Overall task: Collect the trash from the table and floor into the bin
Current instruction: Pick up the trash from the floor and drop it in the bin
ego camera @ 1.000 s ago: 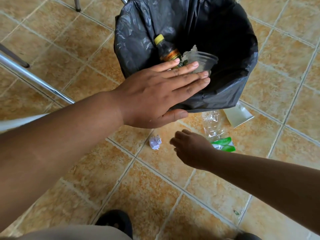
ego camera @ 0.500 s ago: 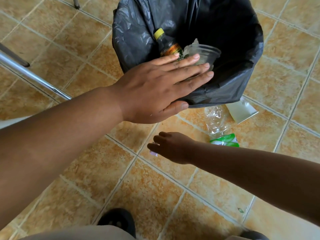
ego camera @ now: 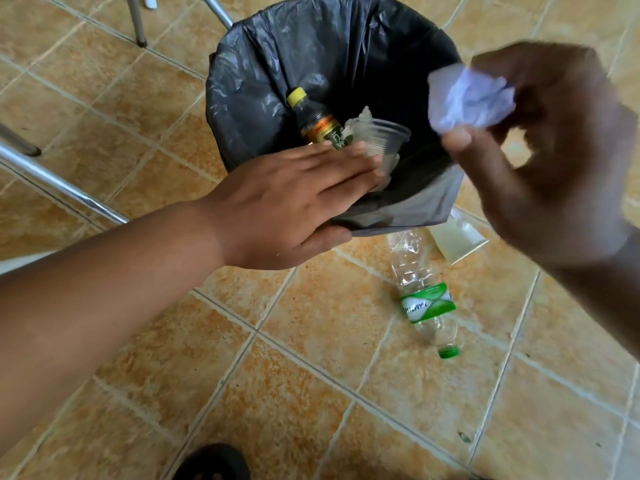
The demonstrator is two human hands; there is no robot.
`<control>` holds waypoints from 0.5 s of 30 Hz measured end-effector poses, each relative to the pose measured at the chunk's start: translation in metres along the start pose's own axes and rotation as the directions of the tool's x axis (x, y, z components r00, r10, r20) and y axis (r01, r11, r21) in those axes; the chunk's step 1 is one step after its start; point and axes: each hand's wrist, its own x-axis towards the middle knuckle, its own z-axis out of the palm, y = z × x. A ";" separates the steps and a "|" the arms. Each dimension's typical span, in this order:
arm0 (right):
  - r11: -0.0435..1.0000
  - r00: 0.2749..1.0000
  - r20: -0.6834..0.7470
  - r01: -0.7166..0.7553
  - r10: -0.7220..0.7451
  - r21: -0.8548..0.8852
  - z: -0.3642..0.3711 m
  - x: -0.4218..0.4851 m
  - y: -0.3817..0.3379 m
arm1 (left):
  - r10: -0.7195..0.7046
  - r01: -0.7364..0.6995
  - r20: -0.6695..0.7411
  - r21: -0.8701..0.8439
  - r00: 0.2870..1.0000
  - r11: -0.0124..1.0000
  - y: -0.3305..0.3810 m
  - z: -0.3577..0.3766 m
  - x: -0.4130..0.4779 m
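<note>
Left hand point(ego camera: 294, 202) flat, fingers straight and together, over near rim of bin point(ego camera: 277, 64), thumb under rim outside. Right hand point(ego camera: 554, 168), blurred, pinches crumpled paper point(ego camera: 471, 98) above bin's right edge. Bin mouth open between hands. Clear bottle point(ego camera: 422, 296) on floor just beside bin.

You are looking down at a tiled floor point(ego camera: 311, 393) of mottled orange-tan squares with pale grout lines running diagonally. A shiny metal bar point(ego camera: 62, 183) is crossing the left side at a slant. An upright metal leg point(ego camera: 136, 20) is standing on the tiles near the top edge, and a slanting leg point(ego camera: 216, 10) is showing just beside it. The toe of a dark shoe point(ego camera: 211, 462) is showing at the bottom edge.
</note>
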 end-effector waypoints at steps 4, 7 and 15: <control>0.969 0.980 0.005 -0.194 0.197 -0.153 0.013 0.027 0.035 | -0.018 0.016 0.038 0.032 0.999 0.999 0.001 0.000 -0.001; 0.937 0.971 0.063 -0.205 0.231 -0.282 0.027 0.040 0.048 | -0.022 0.020 0.055 0.037 0.998 0.999 0.001 -0.001 -0.001; 0.892 0.923 0.215 -0.217 0.320 -0.397 0.042 0.046 0.066 | -0.022 0.020 0.048 0.042 0.999 0.999 0.001 0.001 -0.001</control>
